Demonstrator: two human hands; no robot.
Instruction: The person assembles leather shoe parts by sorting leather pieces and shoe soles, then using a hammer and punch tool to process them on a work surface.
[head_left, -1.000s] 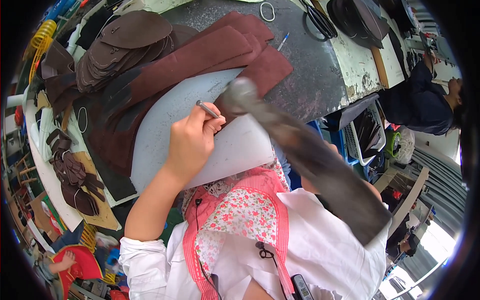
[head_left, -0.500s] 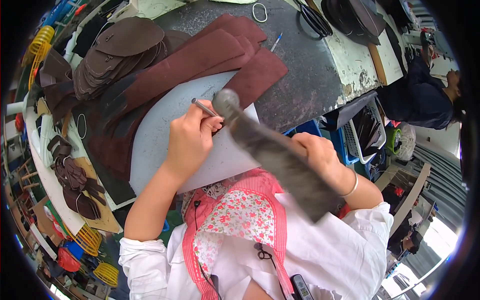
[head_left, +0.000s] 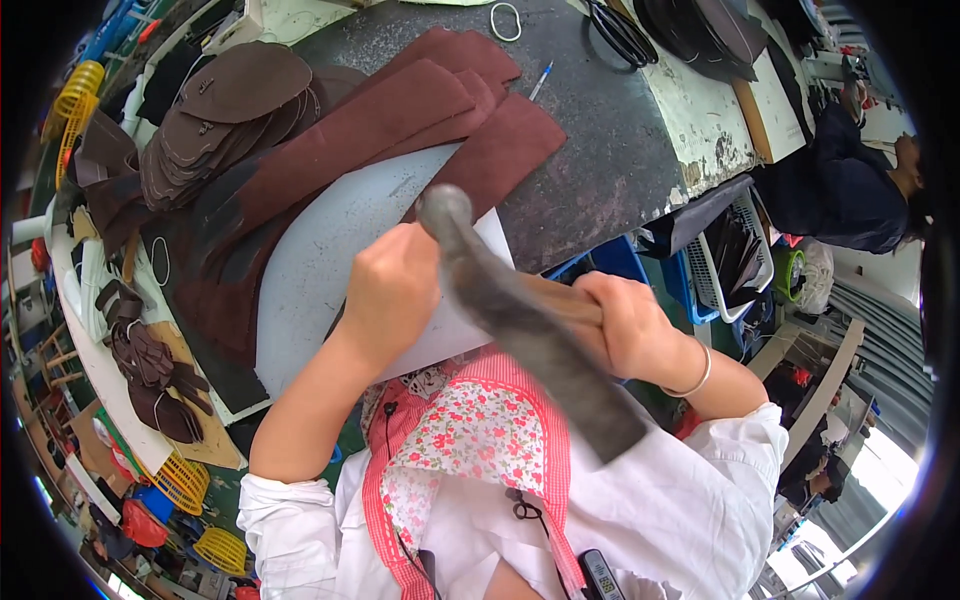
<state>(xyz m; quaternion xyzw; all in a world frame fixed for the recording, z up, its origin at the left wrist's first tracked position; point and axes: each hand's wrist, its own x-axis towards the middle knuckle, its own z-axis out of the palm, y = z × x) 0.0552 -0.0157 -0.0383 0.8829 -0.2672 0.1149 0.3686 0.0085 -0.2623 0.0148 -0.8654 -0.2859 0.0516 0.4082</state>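
Your right grip (head_left: 630, 325)'s wrapped round the hammer (head_left: 535, 345) by its wooden handle (head_left: 567, 302), long head slanting just left of it, round end (head_left: 447, 208) near your left hand (head_left: 393, 285), whose hold I can't make out.

A blue-ended pen (head_left: 541, 81) is lying on the black worktable (head_left: 600, 160), and a white cord loop (head_left: 494, 32) is lying near its far edge. At its upper right, a black cable coil (head_left: 640, 60) is resting. Right of the worktable, a white plastic basket (head_left: 706, 282) and a lime-green bucket (head_left: 797, 268) are standing; farther right, a co-worker (head_left: 840, 195) is wearing dark clothing. To its lower left, a yellow slotted basket (head_left: 182, 483) is standing.
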